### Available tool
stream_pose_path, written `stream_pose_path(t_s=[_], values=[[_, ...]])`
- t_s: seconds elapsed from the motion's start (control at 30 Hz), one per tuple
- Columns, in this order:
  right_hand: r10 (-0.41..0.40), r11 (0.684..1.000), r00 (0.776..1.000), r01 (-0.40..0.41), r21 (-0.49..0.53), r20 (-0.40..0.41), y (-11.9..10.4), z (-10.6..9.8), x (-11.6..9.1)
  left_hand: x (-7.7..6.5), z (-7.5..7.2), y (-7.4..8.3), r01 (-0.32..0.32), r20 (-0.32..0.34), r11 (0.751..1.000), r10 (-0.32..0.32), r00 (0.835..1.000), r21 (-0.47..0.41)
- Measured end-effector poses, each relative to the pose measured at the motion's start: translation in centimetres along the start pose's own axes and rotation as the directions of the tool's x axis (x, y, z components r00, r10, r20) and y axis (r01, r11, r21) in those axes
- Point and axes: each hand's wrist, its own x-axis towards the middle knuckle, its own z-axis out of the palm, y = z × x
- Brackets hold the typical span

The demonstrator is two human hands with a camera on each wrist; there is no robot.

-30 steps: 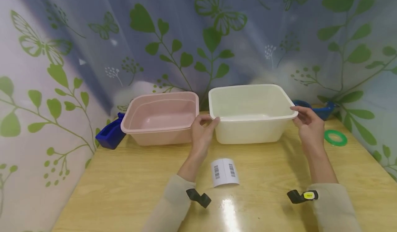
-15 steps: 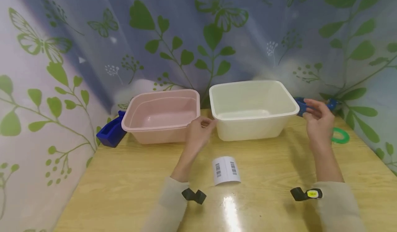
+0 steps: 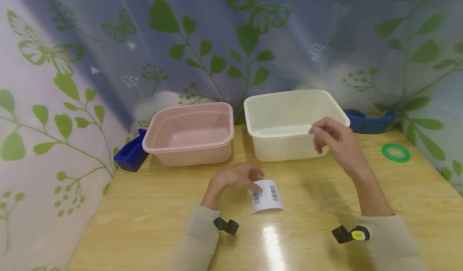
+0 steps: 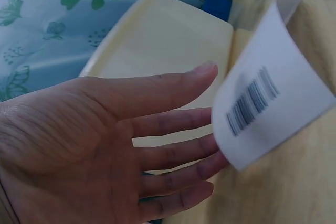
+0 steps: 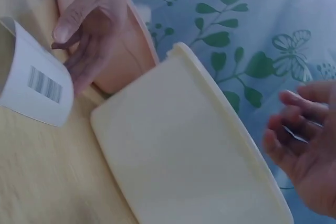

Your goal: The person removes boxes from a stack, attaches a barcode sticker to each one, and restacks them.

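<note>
A curved white paper label (image 3: 269, 200) with two printed barcodes stands arched on the wooden table. My left hand (image 3: 236, 176) is right at its left edge, thumb and fingers spread apart. In the left wrist view the fingertips (image 4: 207, 72) reach the label's near side, and the thumb is not closed on it. My right hand (image 3: 338, 144) hovers in front of the white plastic tub (image 3: 282, 149), fingers loosely bent and holding nothing. It overlaps the tub's front right rim in the head view. A pink plastic tub (image 3: 195, 157) stands left of the white one.
A dark blue boxy holder (image 3: 131, 155) sits left of the pink tub. Right of the white tub is a blue tape dispenser (image 3: 370, 125), with a flat green ring (image 3: 396, 153) in front of it. A leaf-patterned curtain (image 3: 202, 42) hangs behind the table (image 3: 152, 222).
Both hands have let go of the white tub's rim. The left came down toward me to the label; the right went outward, then back in front of the tub.
</note>
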Motion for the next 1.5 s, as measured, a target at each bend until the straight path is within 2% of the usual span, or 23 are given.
stream_pose_path(t_s=[0.03,0.1,0.17,0.27,0.37,0.47,0.57,0.63,0.77,0.9,0.97,1.13,1.37,1.5], values=[[0.011,0.999,0.995,-0.007,-0.043,0.096,0.2,0.5,0.0,0.1,0.2,-0.3,0.009,0.008,1.000,-0.009,1.000,0.004],[0.046,0.996,0.968,-0.025,-0.085,0.248,0.7,1.6,-0.1,0.3,0.7,-0.7,0.022,0.014,1.000,-0.022,1.000,-0.004],[0.090,0.994,0.934,-0.063,-0.087,0.347,1.1,2.7,-0.1,0.4,1.0,-1.0,0.014,0.009,1.000,-0.014,1.000,0.003],[0.155,0.988,0.881,-0.130,-0.087,0.447,1.7,4.2,-0.2,0.4,1.3,-1.0,-0.014,0.003,0.999,0.014,1.000,0.038],[0.206,0.978,0.833,-0.185,-0.092,0.514,2.1,5.3,-0.3,0.0,1.1,-0.5,-0.034,-0.018,0.997,0.036,0.999,0.076],[0.230,0.972,0.809,-0.224,-0.078,0.542,2.3,6.1,-0.3,-0.8,0.5,0.0,-0.056,-0.054,0.997,0.058,0.997,0.050],[0.244,0.967,0.805,-0.246,-0.070,0.540,2.4,6.6,-0.4,-1.9,-0.1,0.3,-0.091,-0.093,0.995,0.089,0.992,-0.027],[0.244,0.967,0.811,-0.245,-0.070,0.532,2.3,6.7,-0.5,-2.5,-0.5,0.4,-0.112,-0.126,0.991,0.102,0.987,-0.075],[0.223,0.975,0.836,-0.204,-0.092,0.501,1.8,7.2,-0.7,-3.8,-1.2,0.4,-0.122,-0.194,0.978,0.088,0.977,-0.170],[0.194,0.981,0.867,-0.168,-0.096,0.458,1.3,7.9,-0.9,-5.0,-1.9,0.5,-0.114,-0.230,0.952,0.048,0.972,-0.284],[0.190,0.982,0.881,-0.170,-0.086,0.433,1.1,8.3,-0.9,-5.5,-2.3,0.5,-0.116,-0.248,0.943,0.037,0.968,-0.313],[0.178,0.984,0.900,-0.170,-0.057,0.398,0.6,9.4,-0.5,-6.3,-2.9,0.6,-0.137,-0.283,0.937,0.042,0.958,-0.323],[0.157,0.984,0.882,-0.178,0.006,0.443,-0.1,10.9,-0.3,-6.3,-2.8,0.6,-0.173,-0.294,0.927,0.073,0.953,-0.334],[0.140,0.987,0.890,-0.163,0.016,0.433,0.0,11.0,-0.4,-6.1,-3.0,0.7,-0.205,-0.303,0.929,0.109,0.947,-0.308]])
